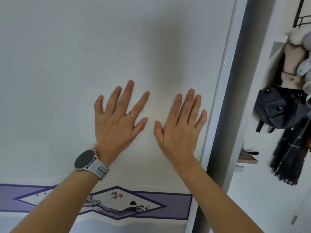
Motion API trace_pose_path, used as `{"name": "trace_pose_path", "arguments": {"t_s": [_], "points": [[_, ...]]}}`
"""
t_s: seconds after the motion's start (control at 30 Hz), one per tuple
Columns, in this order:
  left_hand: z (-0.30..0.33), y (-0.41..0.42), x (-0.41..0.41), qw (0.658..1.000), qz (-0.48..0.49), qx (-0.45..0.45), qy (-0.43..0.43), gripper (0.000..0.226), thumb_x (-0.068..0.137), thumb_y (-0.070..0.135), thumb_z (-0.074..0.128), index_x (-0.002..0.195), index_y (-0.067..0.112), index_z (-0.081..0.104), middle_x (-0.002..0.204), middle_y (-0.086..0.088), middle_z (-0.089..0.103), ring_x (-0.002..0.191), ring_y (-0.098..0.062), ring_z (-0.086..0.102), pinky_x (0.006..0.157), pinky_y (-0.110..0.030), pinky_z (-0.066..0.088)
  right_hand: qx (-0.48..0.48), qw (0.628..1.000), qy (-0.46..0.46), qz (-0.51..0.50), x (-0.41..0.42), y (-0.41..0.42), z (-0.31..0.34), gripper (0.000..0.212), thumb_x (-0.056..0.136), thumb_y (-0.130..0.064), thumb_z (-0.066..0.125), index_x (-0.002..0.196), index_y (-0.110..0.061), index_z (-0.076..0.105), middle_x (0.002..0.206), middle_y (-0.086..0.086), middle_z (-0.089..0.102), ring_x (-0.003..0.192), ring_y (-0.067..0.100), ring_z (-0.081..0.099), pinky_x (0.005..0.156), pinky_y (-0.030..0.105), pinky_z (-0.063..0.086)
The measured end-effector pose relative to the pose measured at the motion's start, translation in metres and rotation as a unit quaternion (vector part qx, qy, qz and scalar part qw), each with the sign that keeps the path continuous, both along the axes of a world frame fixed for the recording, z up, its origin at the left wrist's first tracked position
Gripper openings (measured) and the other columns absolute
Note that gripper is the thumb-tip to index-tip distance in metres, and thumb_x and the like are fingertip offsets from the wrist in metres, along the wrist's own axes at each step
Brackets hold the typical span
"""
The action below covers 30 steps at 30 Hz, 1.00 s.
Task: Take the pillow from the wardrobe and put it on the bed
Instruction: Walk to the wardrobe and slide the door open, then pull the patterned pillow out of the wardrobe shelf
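Observation:
A white wardrobe door [84, 56] fills most of the view, with a purple decorated band [159, 204] across its lower part. My left hand [117, 120], with a ring and a wristwatch, lies flat against the door with fingers spread. My right hand [180, 126] is also flat on the door, fingers apart, close to the door's right edge frame [223, 98]. Neither hand holds anything. No pillow and no bed are in view.
To the right of the door frame, a coat rack [301, 17] holds a dark backpack [277, 110], a beige garment [292, 68] and a dark fringed scarf [286, 160]. A small shelf [247, 158] sticks out beside the frame.

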<state>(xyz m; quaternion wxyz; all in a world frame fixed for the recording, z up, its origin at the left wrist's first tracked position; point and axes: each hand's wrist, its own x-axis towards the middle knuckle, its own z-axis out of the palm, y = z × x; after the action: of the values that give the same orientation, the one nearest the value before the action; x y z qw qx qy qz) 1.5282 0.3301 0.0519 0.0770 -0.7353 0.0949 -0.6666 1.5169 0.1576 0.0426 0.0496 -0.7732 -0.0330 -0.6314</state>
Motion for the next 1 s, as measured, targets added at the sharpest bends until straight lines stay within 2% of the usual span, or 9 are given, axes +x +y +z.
{"name": "trace_pose_path", "arguments": {"t_s": [0.17,0.33,0.47,0.57,0.63,0.77,0.9,1.0], "points": [[0.001,0.034,0.002,1.0,0.026,0.001,-0.006,0.064,0.093,0.058,0.036,0.152,0.037,0.021,0.161,-0.006,0.025,0.138,-0.03,0.029,0.105,-0.055,0.025,-0.01,1.0,0.006,0.013,0.001,0.034,-0.002,0.079,0.093,-0.055,0.033,0.153,-0.008,0.014,0.16,0.021,0.013,0.148,0.04,0.007,0.117,0.055,0.001],[0.008,0.066,-0.009,0.999,-0.014,-0.034,0.016,0.054,0.096,0.046,0.038,0.148,0.034,0.032,0.157,-0.011,0.031,0.134,-0.032,0.031,0.104,-0.055,0.025,-0.007,0.999,0.017,0.041,0.001,0.077,-0.002,0.079,0.092,-0.053,0.038,0.153,-0.008,0.017,0.16,0.019,0.01,0.149,0.038,0.004,0.117,0.055,0.001],[0.032,0.063,-0.024,0.999,-0.031,-0.026,0.026,0.051,0.098,0.048,0.036,0.148,0.037,0.032,0.158,-0.012,0.03,0.136,-0.029,0.028,0.106,-0.055,0.024,0.015,0.998,-0.009,0.068,0.0,0.116,0.0,0.073,0.094,-0.051,0.041,0.151,-0.007,0.027,0.158,0.019,0.021,0.148,0.037,0.014,0.117,0.055,0.009],[0.06,0.051,-0.034,0.996,-0.071,-0.023,0.042,0.05,0.098,0.049,0.035,0.148,0.042,0.03,0.16,-0.011,0.024,0.141,-0.029,0.024,0.108,-0.056,0.022,0.018,0.996,0.004,0.091,-0.006,0.144,0.002,0.072,0.097,-0.053,0.029,0.149,-0.004,0.03,0.156,0.02,0.025,0.148,0.036,0.016,0.118,0.054,0.008],[0.075,0.043,-0.036,0.993,-0.094,-0.006,0.077,0.053,0.097,0.053,0.034,0.149,0.044,0.026,0.163,-0.01,0.017,0.144,-0.03,0.02,0.109,-0.056,0.019,-0.006,0.993,0.04,0.109,-0.013,0.158,0.002,0.07,0.096,-0.052,0.027,0.148,-0.006,0.031,0.154,0.02,0.033,0.146,0.037,0.019,0.119,0.052,0.005],[0.091,0.035,-0.032,0.992,-0.077,0.012,0.102,0.061,0.092,0.068,0.023,0.15,0.048,0.018,0.164,-0.01,0.012,0.147,-0.033,0.016,0.107,-0.067,0.017,-0.088,0.981,0.129,0.113,-0.031,0.173,0.0,0.06,0.088,-0.05,0.043,0.137,-0.017,0.053,0.139,0.008,0.057,0.137,0.029,0.039,0.119,0.048,0.006],[0.086,0.051,-0.024,0.996,-0.041,0.002,0.081,0.074,0.085,0.078,0.026,0.15,0.045,0.019,0.162,-0.016,0.013,0.146,-0.041,0.017,0.105,-0.068,0.019,-0.149,0.957,0.158,0.192,-0.054,0.169,-0.023,0.049,0.083,-0.033,0.051,0.125,-0.011,0.062,0.135,0.011,0.059,0.137,0.03,0.038,0.119,0.05,0.011],[0.083,0.067,-0.02,0.997,-0.041,-0.011,0.066,0.072,0.08,0.063,0.046,0.147,0.04,0.031,0.161,-0.017,0.018,0.145,-0.042,0.019,0.104,-0.066,0.02,-0.177,0.956,0.134,0.194,-0.062,0.153,-0.044,0.061,0.08,-0.026,0.051,0.138,-0.009,0.05,0.151,0.009,0.044,0.146,0.027,0.025,0.116,0.049,0.015]]}}
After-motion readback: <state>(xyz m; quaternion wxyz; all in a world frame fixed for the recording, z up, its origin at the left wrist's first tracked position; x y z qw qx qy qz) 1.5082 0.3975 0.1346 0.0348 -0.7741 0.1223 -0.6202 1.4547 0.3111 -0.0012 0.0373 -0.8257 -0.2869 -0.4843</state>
